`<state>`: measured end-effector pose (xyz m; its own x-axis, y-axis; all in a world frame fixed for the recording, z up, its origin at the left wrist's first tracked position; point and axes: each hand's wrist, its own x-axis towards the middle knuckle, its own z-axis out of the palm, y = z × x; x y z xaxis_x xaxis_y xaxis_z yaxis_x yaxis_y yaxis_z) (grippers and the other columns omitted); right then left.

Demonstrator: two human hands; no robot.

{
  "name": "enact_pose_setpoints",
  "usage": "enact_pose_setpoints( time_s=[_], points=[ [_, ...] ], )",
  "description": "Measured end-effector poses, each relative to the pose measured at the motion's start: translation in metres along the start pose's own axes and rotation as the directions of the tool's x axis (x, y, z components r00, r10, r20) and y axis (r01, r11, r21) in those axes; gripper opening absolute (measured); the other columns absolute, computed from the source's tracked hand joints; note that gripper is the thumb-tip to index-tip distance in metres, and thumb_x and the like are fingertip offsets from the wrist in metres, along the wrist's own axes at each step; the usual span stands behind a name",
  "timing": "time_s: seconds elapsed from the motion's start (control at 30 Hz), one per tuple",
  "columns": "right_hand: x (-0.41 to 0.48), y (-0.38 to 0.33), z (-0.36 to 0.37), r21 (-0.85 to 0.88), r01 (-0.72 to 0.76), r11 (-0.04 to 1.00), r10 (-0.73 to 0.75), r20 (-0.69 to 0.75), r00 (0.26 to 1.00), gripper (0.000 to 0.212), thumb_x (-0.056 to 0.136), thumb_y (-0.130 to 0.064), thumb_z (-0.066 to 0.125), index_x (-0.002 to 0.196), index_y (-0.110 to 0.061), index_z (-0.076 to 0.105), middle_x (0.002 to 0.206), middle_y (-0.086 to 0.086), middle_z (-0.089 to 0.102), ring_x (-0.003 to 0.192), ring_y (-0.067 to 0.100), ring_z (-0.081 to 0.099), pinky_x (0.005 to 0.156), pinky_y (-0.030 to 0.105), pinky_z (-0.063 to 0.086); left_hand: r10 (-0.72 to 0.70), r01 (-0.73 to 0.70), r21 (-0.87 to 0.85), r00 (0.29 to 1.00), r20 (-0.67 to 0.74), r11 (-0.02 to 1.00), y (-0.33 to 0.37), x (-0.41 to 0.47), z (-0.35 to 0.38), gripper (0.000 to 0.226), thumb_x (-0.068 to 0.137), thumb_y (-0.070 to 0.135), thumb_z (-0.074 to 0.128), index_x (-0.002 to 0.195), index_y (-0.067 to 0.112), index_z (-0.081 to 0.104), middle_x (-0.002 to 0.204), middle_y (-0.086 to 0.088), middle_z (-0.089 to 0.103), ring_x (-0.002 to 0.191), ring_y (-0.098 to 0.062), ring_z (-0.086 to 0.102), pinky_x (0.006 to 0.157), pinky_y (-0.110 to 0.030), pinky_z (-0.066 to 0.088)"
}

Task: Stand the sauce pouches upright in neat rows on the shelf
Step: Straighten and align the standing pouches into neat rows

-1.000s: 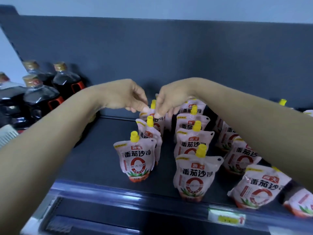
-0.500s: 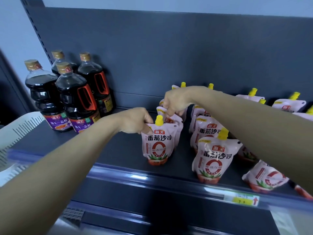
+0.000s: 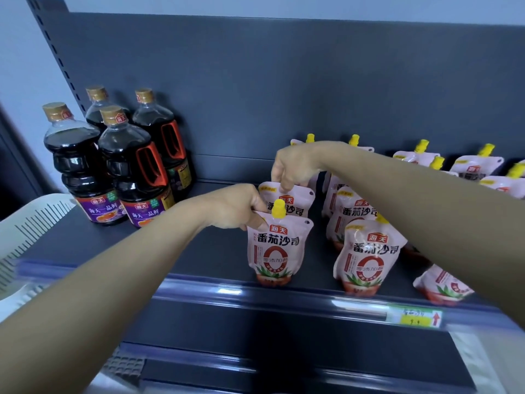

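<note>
Pink-and-white tomato sauce pouches with yellow caps stand on a dark shelf (image 3: 199, 257). My left hand (image 3: 231, 207) pinches the top left corner of the front pouch (image 3: 278, 248) of the left row. My right hand (image 3: 295, 166) grips the top of the second pouch (image 3: 295, 199) right behind it. A neighbouring row starts with another front pouch (image 3: 369, 260) to the right. Further pouches (image 3: 420, 156) stand at the back right, and one pouch (image 3: 443, 285) leans at the front right under my right forearm.
Several dark soy sauce bottles (image 3: 125, 166) with gold caps stand at the shelf's left. A white plastic basket (image 3: 31, 220) sits at the far left edge. A yellow price tag (image 3: 417, 315) is on the shelf's front rail. The dark back panel rises behind.
My left hand moved from the back pouch to the front pouch's top corner. My right hand shifted onto the second pouch. The view swung left, bringing the bottles fully into sight.
</note>
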<state>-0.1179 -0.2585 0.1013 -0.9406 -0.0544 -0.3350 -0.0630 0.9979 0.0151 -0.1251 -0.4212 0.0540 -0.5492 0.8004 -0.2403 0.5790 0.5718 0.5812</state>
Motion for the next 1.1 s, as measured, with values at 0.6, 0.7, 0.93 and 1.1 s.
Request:
enact_pose_setpoints(
  time_s=[0.6,0.7,0.93,1.1],
  points=[
    [-0.001,0.052,-0.023,0.126,-0.19,0.974,0.215,-0.234,0.948,0.04,0.084,-0.013,0.066,0.124,-0.009,0.06,0.125,0.007,0.064,0.114,0.028,0.058,0.096,0.035,0.046,0.001,-0.006,-0.019,0.965,-0.261,1.0,-0.014,0.035,-0.034,0.03,0.079,0.025,0.071,0.106,0.018,0.062,0.098,0.001,0.063,0.092,-0.016,0.06,0.081,-0.026,0.044],
    [0.013,0.057,-0.015,0.264,-0.128,0.956,0.184,-0.2,0.962,0.049,0.084,-0.011,0.067,0.131,-0.011,0.053,0.128,0.008,0.061,0.115,0.028,0.057,0.098,0.036,0.047,0.02,-0.018,0.009,0.971,-0.238,1.0,-0.012,0.049,-0.025,0.018,0.077,0.022,0.073,0.094,0.017,0.066,0.082,0.006,0.062,0.081,-0.015,0.058,0.077,-0.029,0.045],
    [0.04,0.066,-0.012,0.168,-0.093,0.981,0.124,-0.181,0.976,0.03,0.083,-0.019,0.07,0.113,-0.012,0.068,0.111,0.01,0.067,0.1,0.027,0.061,0.08,0.029,0.046,0.039,-0.022,0.069,0.966,-0.254,0.997,-0.012,0.063,-0.022,0.007,0.078,0.018,0.071,0.074,0.013,0.071,0.063,0.007,0.058,0.062,-0.01,0.05,0.058,-0.021,0.038],
    [0.045,0.06,-0.014,0.156,-0.078,0.985,0.108,-0.197,0.974,0.021,0.082,-0.022,0.072,0.096,-0.006,0.071,0.061,-0.003,0.057,0.064,0.021,0.058,0.057,0.023,0.044,0.018,-0.012,0.022,0.963,-0.269,1.0,-0.013,0.064,-0.023,0.011,0.076,0.018,0.073,0.069,0.01,0.071,0.056,0.004,0.058,0.051,-0.005,0.048,0.046,-0.007,0.035]
  ],
)
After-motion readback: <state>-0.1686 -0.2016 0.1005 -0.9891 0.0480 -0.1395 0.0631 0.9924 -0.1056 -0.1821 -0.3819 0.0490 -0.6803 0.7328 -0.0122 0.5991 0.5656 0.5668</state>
